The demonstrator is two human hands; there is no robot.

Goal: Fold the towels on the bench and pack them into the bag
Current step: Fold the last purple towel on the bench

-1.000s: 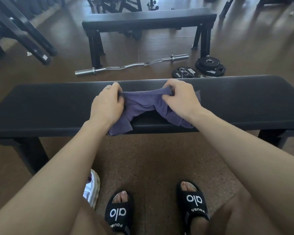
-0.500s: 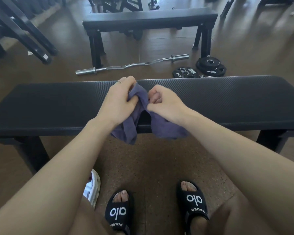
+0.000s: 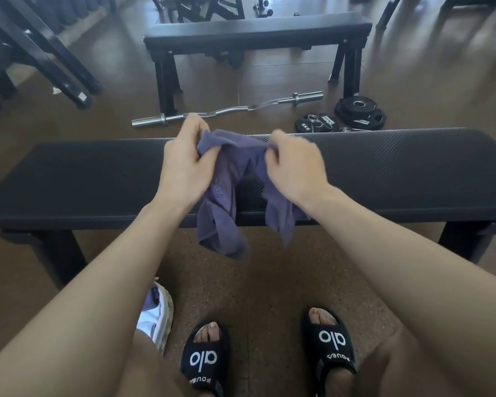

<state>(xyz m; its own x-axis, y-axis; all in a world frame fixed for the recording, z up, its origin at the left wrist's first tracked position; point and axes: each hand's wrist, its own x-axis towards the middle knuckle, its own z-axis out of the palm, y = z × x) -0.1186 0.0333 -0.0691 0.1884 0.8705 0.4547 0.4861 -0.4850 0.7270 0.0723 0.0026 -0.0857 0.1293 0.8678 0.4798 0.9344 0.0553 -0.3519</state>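
— Largest first? Black padded counter (image 3: pixel 384 173), crosswise in front, above brown floor (image 3: pixel 264 282).

— Then? Purple towel (image 3: pixel 226 202), held up over the counter's near edge, two ends drooping.

— Grip? Left hand (image 3: pixel 184 167) and right hand (image 3: pixel 295 164) both pinching its top edge, fingers curled.

— Smaller? White bag (image 3: pixel 158 313) on floor, partly hidden behind left forearm.

I see a brown floor (image 3: pixel 269 282), glossy with reflected light farther back. Beyond the counter's far edge lie a curled chrome barbell (image 3: pixel 226 110) and black weight plates (image 3: pixel 358 111). A second black padded bench (image 3: pixel 255 32) stands behind them, dark rack legs (image 3: pixel 55 61) at left.
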